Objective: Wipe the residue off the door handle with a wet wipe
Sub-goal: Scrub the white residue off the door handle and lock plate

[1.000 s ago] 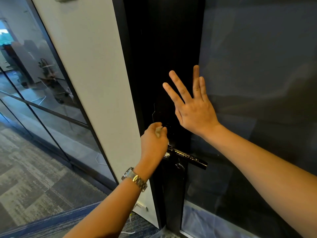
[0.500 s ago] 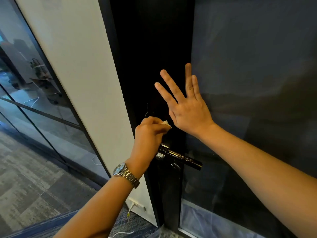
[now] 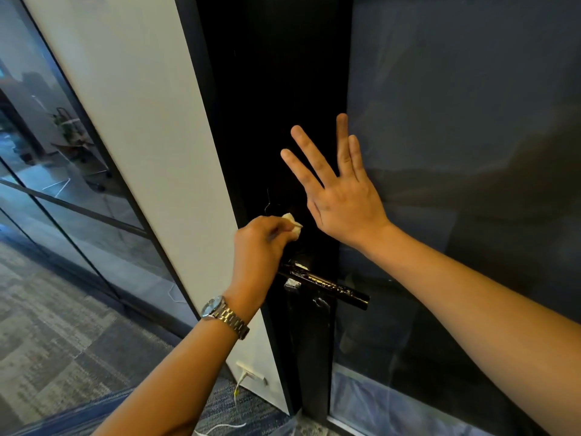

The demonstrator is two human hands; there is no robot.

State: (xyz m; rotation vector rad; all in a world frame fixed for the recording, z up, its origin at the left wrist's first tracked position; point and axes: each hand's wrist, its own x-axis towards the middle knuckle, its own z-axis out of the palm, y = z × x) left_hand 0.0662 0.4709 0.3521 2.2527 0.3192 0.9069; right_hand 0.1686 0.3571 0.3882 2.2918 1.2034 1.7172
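My left hand (image 3: 261,247) pinches a small wadded wet wipe (image 3: 291,222) between thumb and fingertips, held against the black door stile just above the door handle (image 3: 323,286). My right hand (image 3: 341,196) is spread flat, fingers splayed, braced on the door (image 3: 276,105) where the black stile meets the dark glass panel (image 3: 465,152). The wipe looks soft, limp and light; I judge it will bunch and slip unless I keep it balled and press firmly. The handle is a stiff, glossy lever with pale flecks of residue near its base and along its top, probably slick once wet. Below my left hand there is open room along the lever to its free end; the white wall (image 3: 132,136) stands close on the left.
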